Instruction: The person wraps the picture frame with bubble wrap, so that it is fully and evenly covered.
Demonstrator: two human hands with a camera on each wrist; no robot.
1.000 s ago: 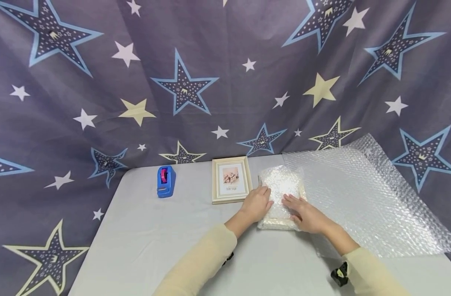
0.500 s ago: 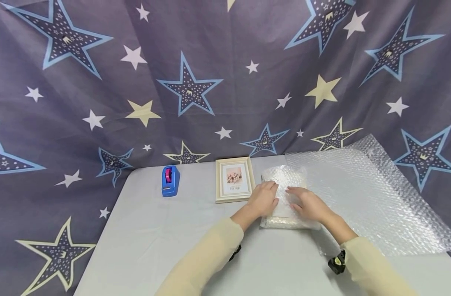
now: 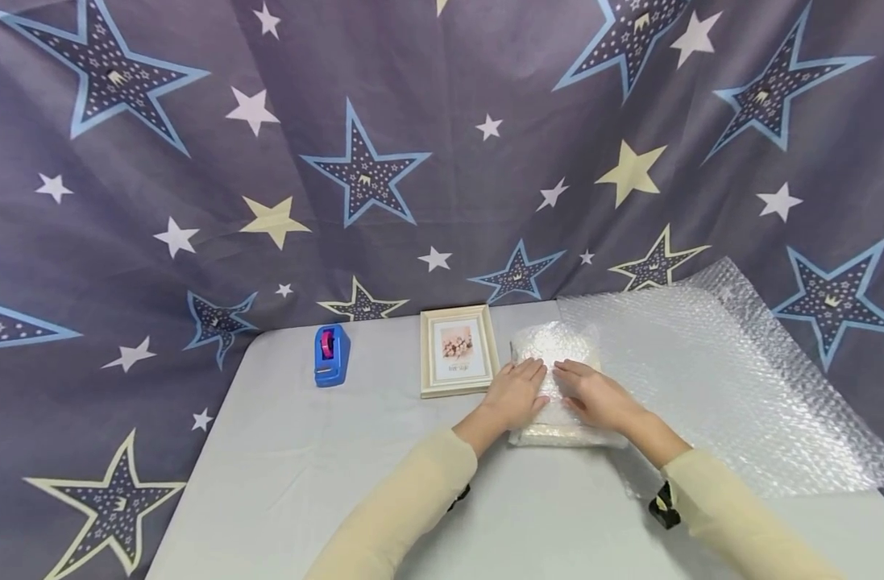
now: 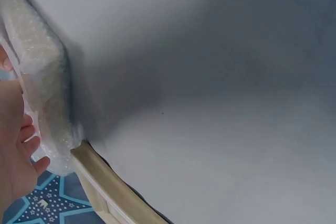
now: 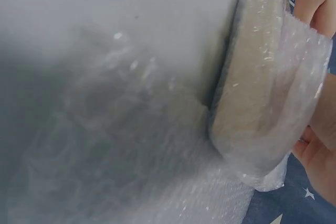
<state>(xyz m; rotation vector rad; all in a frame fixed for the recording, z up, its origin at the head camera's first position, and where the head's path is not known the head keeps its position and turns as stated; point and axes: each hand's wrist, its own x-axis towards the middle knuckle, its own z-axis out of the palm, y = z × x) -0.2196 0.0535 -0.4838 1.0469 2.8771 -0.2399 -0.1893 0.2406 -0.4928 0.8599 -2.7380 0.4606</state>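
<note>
A package in bubble wrap [image 3: 550, 342] lies on the table, and a cream-coloured edge shows through its lower side. My left hand [image 3: 516, 395] rests on its left part, fingers extended over the top. From the other side, my right hand [image 3: 597, 397] presses on the wrap, its fingertips close to those of the left hand. The left wrist view has part of the left hand [image 4: 16, 145] beside the package's thick side [image 4: 42, 61]. In the right wrist view, a loose flap of wrap [image 5: 302, 72] stands out over the package, partly covering the right hand [image 5: 320, 153].
Left of the package lies a cream picture frame [image 3: 458, 351] with a flower print. A blue tape dispenser [image 3: 331, 356] holding a pink roll stands farther left. A large bubble wrap sheet [image 3: 710, 387] spreads over the table's right side. Behind hangs a star-patterned curtain [image 3: 442, 185].
My right hand has shifted slightly inward over the wrap, closer to the left hand. A flap of wrap now sticks out at the package's lower right. The picture frame and dispenser stay put.
</note>
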